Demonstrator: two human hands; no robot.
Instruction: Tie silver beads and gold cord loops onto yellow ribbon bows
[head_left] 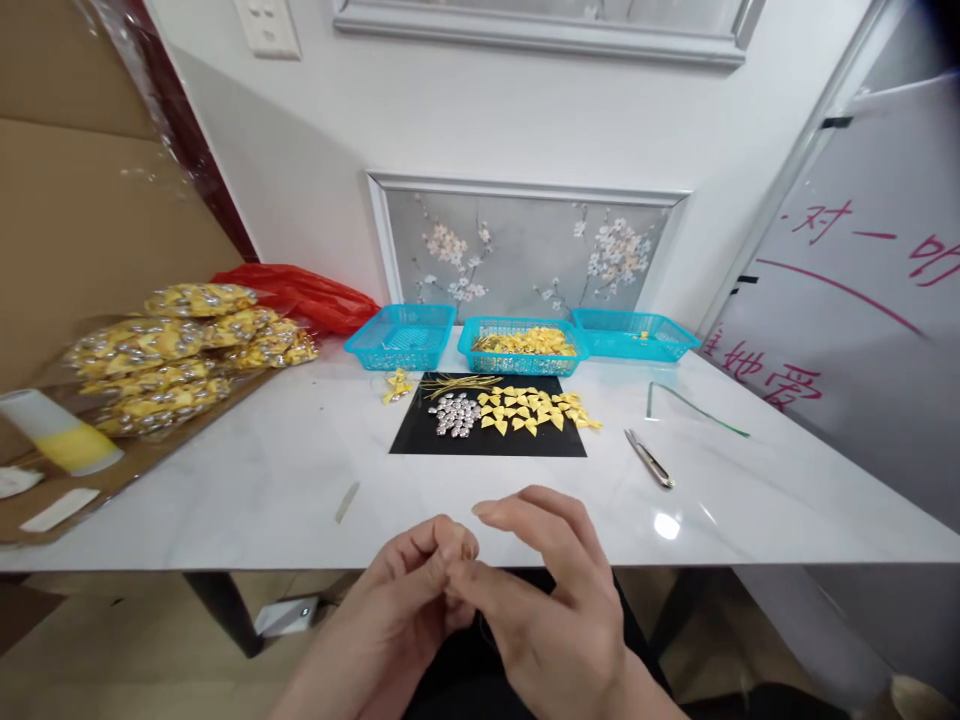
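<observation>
My left hand (pixel 424 585) is closed in a pinch at the table's front edge. Whatever sits between its fingertips is too small or hidden to name. My right hand (pixel 559 590) touches those fingertips with its thumb, while its index and middle fingers are stretched out and lifted away. Beyond the hands, a black mat (pixel 487 443) carries silvery beads (pixel 454 414), folded yellow ribbon pieces (pixel 529 408) and thin yellowish ties (pixel 457 382). A yellow ribbon piece with a bead (pixel 397 385) lies just left of the mat.
Three blue baskets line the wall: a left one (pixel 405 340), a middle one (pixel 469 360) holding yellow pieces, and a right one (pixel 637 345). Thread snips (pixel 649 460) and a green strip (pixel 697 408) lie right. Bagged yellow pieces (pixel 161 350) are piled on cardboard at left.
</observation>
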